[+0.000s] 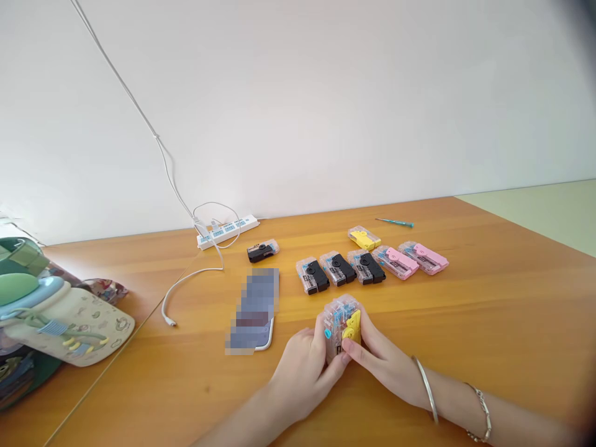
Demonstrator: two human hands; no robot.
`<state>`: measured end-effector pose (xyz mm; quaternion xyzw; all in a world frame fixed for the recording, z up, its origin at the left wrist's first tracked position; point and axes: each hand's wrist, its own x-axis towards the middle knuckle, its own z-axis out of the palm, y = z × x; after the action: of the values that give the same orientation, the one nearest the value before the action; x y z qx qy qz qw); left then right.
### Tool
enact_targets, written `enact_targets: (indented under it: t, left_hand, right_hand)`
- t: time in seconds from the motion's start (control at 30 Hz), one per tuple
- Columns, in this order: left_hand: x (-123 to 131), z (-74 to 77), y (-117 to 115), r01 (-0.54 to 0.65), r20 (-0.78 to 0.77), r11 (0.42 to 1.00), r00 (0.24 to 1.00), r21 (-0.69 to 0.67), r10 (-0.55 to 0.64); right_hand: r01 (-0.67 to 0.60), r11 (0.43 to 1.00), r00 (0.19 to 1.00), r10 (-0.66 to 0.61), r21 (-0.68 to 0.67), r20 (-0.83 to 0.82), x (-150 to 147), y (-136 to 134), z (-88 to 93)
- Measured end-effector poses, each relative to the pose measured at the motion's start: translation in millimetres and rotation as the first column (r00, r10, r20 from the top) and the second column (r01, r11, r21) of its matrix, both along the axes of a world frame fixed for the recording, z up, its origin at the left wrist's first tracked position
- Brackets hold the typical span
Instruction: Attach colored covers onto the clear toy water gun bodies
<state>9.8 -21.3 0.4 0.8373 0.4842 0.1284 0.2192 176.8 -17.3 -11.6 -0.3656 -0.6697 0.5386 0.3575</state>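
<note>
My left hand [302, 379] and my right hand [377, 354] both grip a clear plastic ink cartridge [333, 326] at the table's near middle. A yellow clip [351, 329] sits on its side, partly covered by my right fingers. Farther back lies a row of similar cartridges: a black-clipped one [311, 276], two more black-clipped ones [338, 268], and two pink-clipped ones [410, 259]. Behind that row rests a yellow-clipped cartridge [364, 238]. A lone black-clipped cartridge [263, 250] lies to the left.
A phone [254, 310], pixelated, lies left of my hands. Behind it are a white power strip [228, 231] and a loose white cable [186, 288]. A small teal-handled screwdriver [395, 223] lies near the far edge. A patterned bag [60, 316] sits at the left.
</note>
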Motion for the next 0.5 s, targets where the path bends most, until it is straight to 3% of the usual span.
enact_targets:
  t: [0.27,0.4,0.5]
  left_hand:
    - [-2,-9.5,4,0.001,0.012,1.000,1.000,0.005,-0.001]
    - [0,-29.4,16,-0.016,-0.097,0.999,0.995,-0.050,0.011]
    - [-2,-44.8,24,-0.120,-0.161,0.991,0.981,-0.061,0.108]
  right_hand:
    - [-0.009,1.000,1.000,0.009,-0.001,-0.015,1,3,-4.4]
    - [0.002,1.000,1.000,-0.002,-0.011,0.020,1,7,-13.4]
    - [0.027,1.000,1.000,-0.027,-0.003,-0.005,-1,11,-21.9]
